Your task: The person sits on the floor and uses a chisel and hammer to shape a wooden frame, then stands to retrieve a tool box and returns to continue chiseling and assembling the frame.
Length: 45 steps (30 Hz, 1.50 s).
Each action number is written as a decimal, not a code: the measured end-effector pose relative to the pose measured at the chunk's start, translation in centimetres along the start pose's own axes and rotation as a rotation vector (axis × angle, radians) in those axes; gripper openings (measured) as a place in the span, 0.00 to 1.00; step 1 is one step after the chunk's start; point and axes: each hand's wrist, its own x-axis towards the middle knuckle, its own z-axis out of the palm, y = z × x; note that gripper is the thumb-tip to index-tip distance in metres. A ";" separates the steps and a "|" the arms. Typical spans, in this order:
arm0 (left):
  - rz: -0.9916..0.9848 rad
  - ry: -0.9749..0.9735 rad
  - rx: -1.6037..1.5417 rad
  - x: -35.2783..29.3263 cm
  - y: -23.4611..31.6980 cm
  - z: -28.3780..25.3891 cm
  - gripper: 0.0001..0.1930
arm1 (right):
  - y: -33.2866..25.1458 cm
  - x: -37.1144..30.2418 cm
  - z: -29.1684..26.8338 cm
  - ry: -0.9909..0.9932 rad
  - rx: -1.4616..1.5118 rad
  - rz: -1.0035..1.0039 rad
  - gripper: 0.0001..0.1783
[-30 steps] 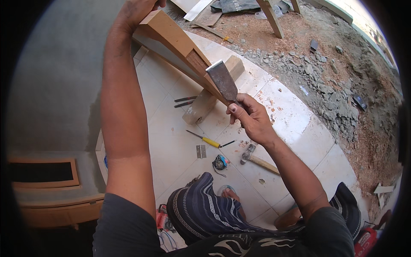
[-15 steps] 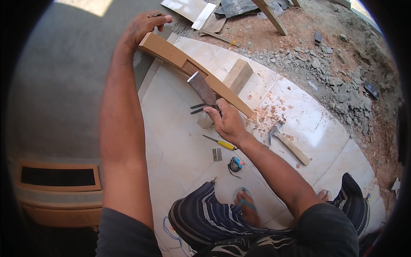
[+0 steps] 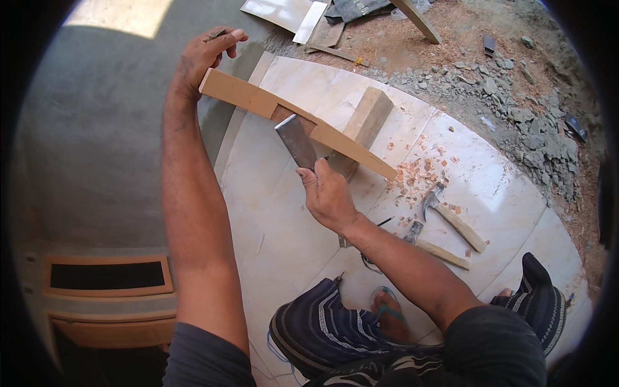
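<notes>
A long wooden beam (image 3: 248,97) with a cut notch lies slanted across a wooden block (image 3: 366,119) on a pale tiled floor. My left hand (image 3: 203,58) grips the beam's far left end. My right hand (image 3: 329,193) is shut on a wide flat chisel (image 3: 295,140), whose metal blade points up into the notch in the beam. Reddish wood chips (image 3: 419,174) lie scattered to the right of the beam.
A claw hammer (image 3: 451,216) and a second wooden-handled tool (image 3: 438,250) lie on the tiles at right. Gravel and dirt (image 3: 516,84) border the tiles beyond. A wooden frame (image 3: 109,276) stands at lower left. My knees and a sandalled foot (image 3: 387,309) are below.
My right hand has brought the chisel down from beside the beam to the notch. The view has tilted, so the hammer and chips now show at right.
</notes>
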 end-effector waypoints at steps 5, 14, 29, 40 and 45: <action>0.013 -0.034 0.023 0.2 -0.2 -0.5 0.18 | 1.2 -0.5 -0.8 -0.024 -0.028 -0.026 0.21; 0.069 -0.009 0.031 0.1 -0.3 -0.4 0.16 | 1.2 1.5 -2.4 -0.032 -0.181 -0.158 0.21; 0.001 0.029 -0.001 0.0 -0.1 0.0 0.14 | 2.2 0.5 -1.8 0.002 -0.183 -0.165 0.20; 0.059 0.044 0.043 -0.3 -0.1 0.0 0.16 | 1.0 -0.4 -1.5 -0.038 -0.116 -0.044 0.19; 0.113 0.078 0.037 -0.4 -0.9 0.6 0.16 | 0.5 0.4 -1.4 -0.020 -0.164 -0.055 0.19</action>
